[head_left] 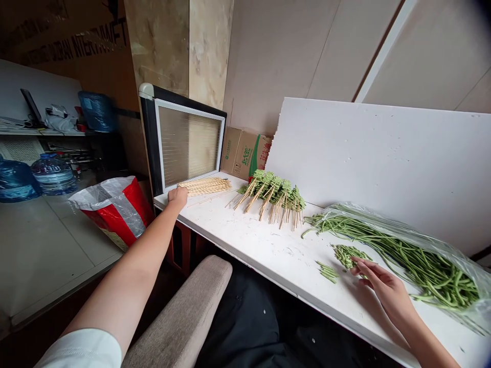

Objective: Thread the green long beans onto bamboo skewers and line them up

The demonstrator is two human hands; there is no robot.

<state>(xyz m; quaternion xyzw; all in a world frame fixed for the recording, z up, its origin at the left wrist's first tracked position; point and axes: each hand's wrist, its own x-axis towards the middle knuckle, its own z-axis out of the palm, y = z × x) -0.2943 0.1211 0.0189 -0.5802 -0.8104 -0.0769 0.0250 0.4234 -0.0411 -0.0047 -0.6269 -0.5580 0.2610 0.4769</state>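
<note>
My left hand (177,196) reaches far forward and is closed at the near end of a pile of bamboo skewers (207,186) on the white table. How many skewers it grips is hidden. My right hand (385,286) hovers over the table at the right with its fingers stretched out and apart. Its fingertips are by a small heap of cut green bean pieces (348,254). A short row of bean pieces (327,272) lies side by side just left of that hand. Behind them, long green beans (414,250) spread out of a clear plastic bag (387,221).
Finished bean skewers (274,191) are stacked at the table's middle back. Behind stands a cardboard box (245,151), beside a framed glass panel (192,145). A white board (376,153) leans at the back. A red and white sack (118,207) and a chair armrest (187,312) are nearby.
</note>
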